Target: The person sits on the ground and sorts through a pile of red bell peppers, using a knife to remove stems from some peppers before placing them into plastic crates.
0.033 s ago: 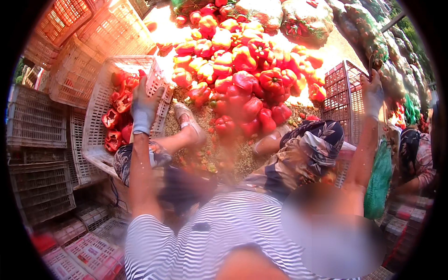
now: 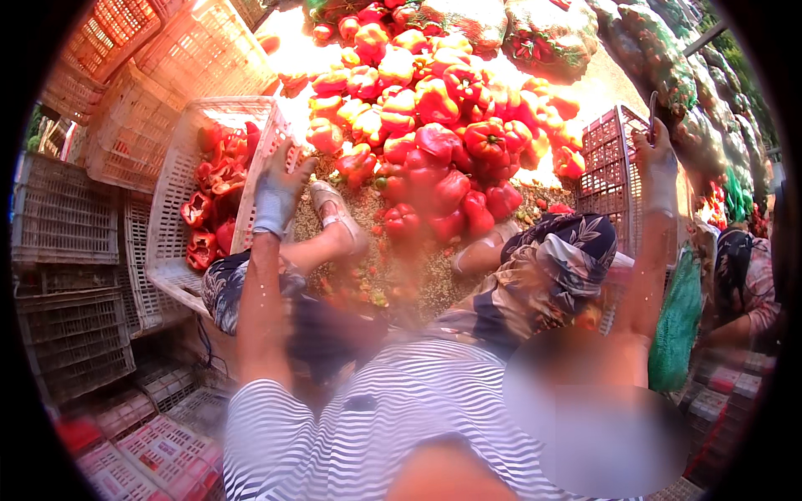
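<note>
My left hand [image 2: 280,188], in a pale glove with bare fingertips, is over the right side wall of a light plastic crate [image 2: 167,209]. Its fingers are apart and hold nothing. Red bell pepper pieces [image 2: 221,179], some hollow and cut open, lie inside that crate. On the right, my gloved right hand [image 2: 657,171] is closed on a thin, curved metal tool [image 2: 652,108], possibly a small knife; its exact kind is unclear. This hand is beside a brownish crate [image 2: 606,175]. Between my hands, a heap of whole red bell peppers [image 2: 434,142] covers the ground beyond my feet.
Stacked crates [image 2: 67,209] crowd the left side. Filled net sacks [image 2: 547,37] stand behind the heap, and more line the right. A green net [image 2: 677,321] hangs beside my right forearm. Another person [image 2: 756,284] is at the far right. Scraps and seeds litter the ground [image 2: 376,259].
My left hand has shifted right, away from the pepper pieces toward the crate's outer side. My right hand, with the curved tool, has moved slightly left and farther away.
</note>
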Action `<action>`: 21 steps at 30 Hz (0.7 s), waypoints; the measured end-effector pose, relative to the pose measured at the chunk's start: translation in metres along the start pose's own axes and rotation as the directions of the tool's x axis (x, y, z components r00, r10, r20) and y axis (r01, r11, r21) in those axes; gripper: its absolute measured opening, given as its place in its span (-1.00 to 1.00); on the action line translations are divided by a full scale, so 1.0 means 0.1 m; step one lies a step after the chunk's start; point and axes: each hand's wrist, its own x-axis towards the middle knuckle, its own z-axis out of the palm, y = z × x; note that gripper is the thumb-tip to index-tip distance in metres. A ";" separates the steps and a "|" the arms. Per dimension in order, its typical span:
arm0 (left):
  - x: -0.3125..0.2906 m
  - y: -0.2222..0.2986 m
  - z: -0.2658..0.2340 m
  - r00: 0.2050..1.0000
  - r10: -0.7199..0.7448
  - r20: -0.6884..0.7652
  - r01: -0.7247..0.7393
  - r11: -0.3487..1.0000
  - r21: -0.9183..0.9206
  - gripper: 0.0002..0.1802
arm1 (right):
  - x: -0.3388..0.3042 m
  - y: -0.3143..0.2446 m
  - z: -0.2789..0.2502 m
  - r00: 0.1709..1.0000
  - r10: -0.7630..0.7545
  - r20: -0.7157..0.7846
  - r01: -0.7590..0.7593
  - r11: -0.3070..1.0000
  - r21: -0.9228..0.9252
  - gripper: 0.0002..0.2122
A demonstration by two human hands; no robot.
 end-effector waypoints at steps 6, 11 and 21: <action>-0.47 0.36 1.49 0.829 -0.173 0.531 0.227 0.973 -0.037 -0.28 | -1.09 -1.21 0.69 0.851 -0.034 0.525 -0.332 0.739 0.586 -0.52; -0.47 0.56 2.04 0.930 -0.056 0.363 0.072 0.997 -0.030 -0.32 | -1.19 -1.45 0.87 0.811 -0.124 0.572 -0.139 0.909 0.394 -0.52; 0.58 1.23 2.99 0.676 0.688 0.265 -0.731 0.580 0.359 -0.63 | -1.18 -1.45 1.04 0.809 -0.297 0.507 0.009 0.869 0.496 -0.55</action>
